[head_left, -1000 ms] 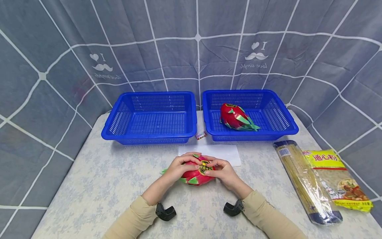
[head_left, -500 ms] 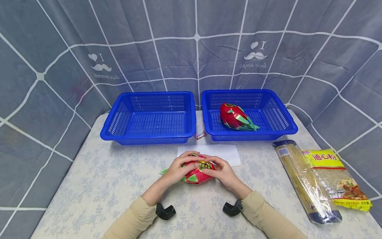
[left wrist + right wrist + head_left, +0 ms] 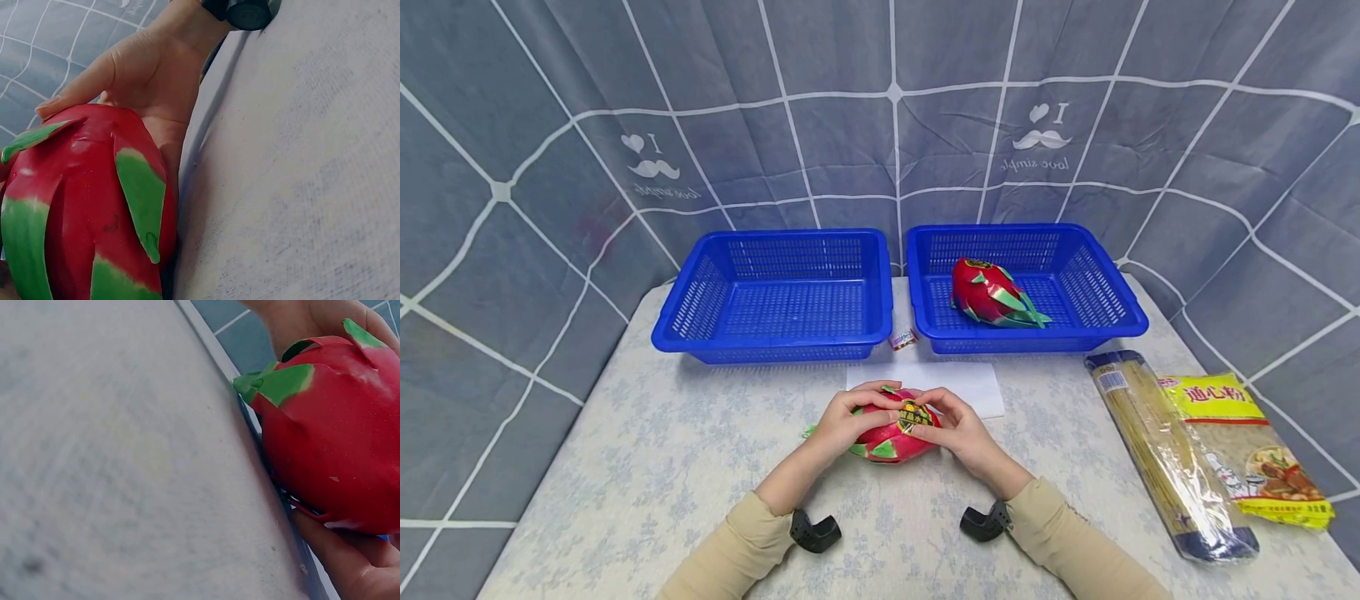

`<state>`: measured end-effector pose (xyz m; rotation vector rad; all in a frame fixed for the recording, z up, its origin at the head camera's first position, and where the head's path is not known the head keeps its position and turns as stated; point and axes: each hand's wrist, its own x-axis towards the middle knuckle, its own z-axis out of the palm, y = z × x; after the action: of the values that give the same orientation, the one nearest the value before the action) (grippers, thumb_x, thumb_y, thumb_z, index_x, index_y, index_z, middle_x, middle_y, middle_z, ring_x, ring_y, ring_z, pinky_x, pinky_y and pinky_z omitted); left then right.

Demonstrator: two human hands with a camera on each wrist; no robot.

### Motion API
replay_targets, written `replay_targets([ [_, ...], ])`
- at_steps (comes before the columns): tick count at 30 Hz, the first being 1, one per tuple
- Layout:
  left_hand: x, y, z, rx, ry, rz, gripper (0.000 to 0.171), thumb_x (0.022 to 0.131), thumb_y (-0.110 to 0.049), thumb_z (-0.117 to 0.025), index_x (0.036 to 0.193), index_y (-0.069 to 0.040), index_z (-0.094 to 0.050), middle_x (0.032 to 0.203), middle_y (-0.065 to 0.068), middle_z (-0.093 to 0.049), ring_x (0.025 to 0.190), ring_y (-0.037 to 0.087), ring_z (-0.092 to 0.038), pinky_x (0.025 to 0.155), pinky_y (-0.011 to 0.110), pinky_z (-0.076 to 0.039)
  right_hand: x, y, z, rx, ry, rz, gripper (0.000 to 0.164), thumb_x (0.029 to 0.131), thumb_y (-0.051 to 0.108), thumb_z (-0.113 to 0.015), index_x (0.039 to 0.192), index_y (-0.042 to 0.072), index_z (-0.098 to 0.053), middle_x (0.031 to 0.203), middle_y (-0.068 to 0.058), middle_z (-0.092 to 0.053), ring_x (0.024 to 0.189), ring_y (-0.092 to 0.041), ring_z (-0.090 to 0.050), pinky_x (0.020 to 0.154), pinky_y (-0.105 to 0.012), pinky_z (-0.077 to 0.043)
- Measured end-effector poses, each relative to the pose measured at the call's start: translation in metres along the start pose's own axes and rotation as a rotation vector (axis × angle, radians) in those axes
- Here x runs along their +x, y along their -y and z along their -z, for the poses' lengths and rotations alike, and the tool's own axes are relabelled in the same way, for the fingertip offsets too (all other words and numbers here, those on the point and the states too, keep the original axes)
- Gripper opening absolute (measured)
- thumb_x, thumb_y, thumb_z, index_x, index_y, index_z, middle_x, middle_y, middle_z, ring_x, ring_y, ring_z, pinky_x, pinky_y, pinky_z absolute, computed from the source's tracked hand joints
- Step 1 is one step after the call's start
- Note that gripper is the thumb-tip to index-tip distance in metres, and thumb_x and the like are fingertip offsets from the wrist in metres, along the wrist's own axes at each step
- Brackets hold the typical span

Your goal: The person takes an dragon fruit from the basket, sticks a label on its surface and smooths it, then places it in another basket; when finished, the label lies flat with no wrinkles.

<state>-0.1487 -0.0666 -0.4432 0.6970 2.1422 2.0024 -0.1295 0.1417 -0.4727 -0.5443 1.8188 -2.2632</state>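
A red dragon fruit (image 3: 891, 448) with green-tipped scales lies on the table, with both my hands on it. My left hand (image 3: 838, 427) holds its left and upper side. Opposite, my right hand (image 3: 967, 435) grips the right end, thumb and fingers at the edges of a black and gold sticker (image 3: 914, 415). The left wrist view shows the dragon fruit (image 3: 84, 194) filling the lower left, the right hand (image 3: 150, 78) behind it. Green tips and smooth red skin of the dragon fruit (image 3: 337, 431) appear in the right wrist view; its underside is hidden.
Behind stand two blue baskets; the left basket (image 3: 775, 344) shows a bare floor. A second dragon fruit (image 3: 988, 293) lies in the right basket (image 3: 1037, 342). A white sheet (image 3: 977, 387) and small wrapper (image 3: 903, 339) lie between. At right are packed noodles (image 3: 1157, 450) and a yellow-topped bag (image 3: 1255, 454).
The right fingers have shifted slightly at the sticker, and the dragon fruit has turned a little, so more of the sticker shows. Both hands otherwise stay in place.
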Motion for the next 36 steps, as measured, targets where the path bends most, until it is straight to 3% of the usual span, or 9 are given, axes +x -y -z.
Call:
replay_targets([
  [5, 0.000, 0.000, 0.000, -0.005, 0.002, -0.014, 0.016, 0.078, 0.004, -0.069, 0.093, 0.010, -0.069, 0.121, 0.019, -0.060, 0.123, 0.031, -0.047, 0.106, 0.046, -0.025, 0.000, 0.000, -0.001, -0.004, -0.036, 0.041, 0.030, 0.078, -0.005, -0.072, 0.101, 0.012, -0.065, 0.132, -0.026, -0.048, 0.117, -0.013, -0.052, 0.092, -0.028, -0.046],
  [11, 0.000, -0.001, 0.000, -0.013, -0.018, -0.015, 0.014, 0.076, 0.002, -0.072, 0.087, 0.010, -0.069, 0.119, 0.019, -0.061, 0.121, 0.031, -0.050, 0.106, 0.046, -0.027, 0.000, -0.003, 0.000, 0.006, -0.037, 0.091, 0.027, 0.077, 0.005, -0.076, 0.098, 0.020, -0.067, 0.131, -0.027, -0.049, 0.114, -0.013, -0.055, 0.087, -0.026, -0.048],
  [18, 0.000, 0.000, -0.002, -0.004, -0.054, 0.003, 0.012, 0.074, 0.004, -0.074, 0.084, 0.008, -0.070, 0.117, 0.019, -0.062, 0.118, 0.030, -0.052, 0.103, 0.036, -0.033, 0.000, -0.003, 0.000, 0.006, -0.021, 0.088, 0.021, 0.080, 0.006, -0.073, 0.094, 0.020, -0.066, 0.134, -0.030, -0.044, 0.120, -0.013, -0.050, 0.096, -0.024, -0.041],
  [26, -0.005, -0.026, -0.007, 0.006, -0.085, 0.021, 0.011, 0.074, 0.006, -0.074, 0.081, 0.012, -0.067, 0.115, 0.027, -0.060, 0.115, 0.036, -0.053, 0.095, 0.026, -0.040, -0.001, -0.004, -0.001, -0.068, -0.017, 0.061, 0.020, 0.084, 0.007, -0.070, 0.100, 0.019, -0.068, 0.136, -0.023, -0.046, 0.125, -0.012, -0.045, 0.100, -0.024, -0.038],
  [31, -0.002, -0.011, -0.004, 0.001, -0.076, 0.044, 0.010, 0.077, 0.005, -0.073, 0.084, 0.010, -0.068, 0.118, 0.021, -0.061, 0.117, 0.031, -0.052, 0.095, 0.027, -0.041, -0.001, -0.003, -0.001, -0.097, -0.041, 0.003, 0.022, 0.084, 0.010, -0.070, 0.106, 0.016, -0.067, 0.138, -0.019, -0.046, 0.127, -0.012, -0.042, 0.101, -0.024, -0.036],
  [36, 0.000, -0.001, -0.001, -0.008, -0.054, 0.050, 0.014, 0.077, -0.001, -0.073, 0.087, 0.008, -0.069, 0.119, 0.017, -0.061, 0.119, 0.028, -0.051, 0.097, 0.029, -0.039, 0.000, -0.003, -0.002, -0.055, -0.067, -0.064, 0.029, 0.082, 0.009, -0.072, 0.110, 0.009, -0.065, 0.137, -0.019, -0.046, 0.126, -0.014, -0.043, 0.099, -0.025, -0.039],
])
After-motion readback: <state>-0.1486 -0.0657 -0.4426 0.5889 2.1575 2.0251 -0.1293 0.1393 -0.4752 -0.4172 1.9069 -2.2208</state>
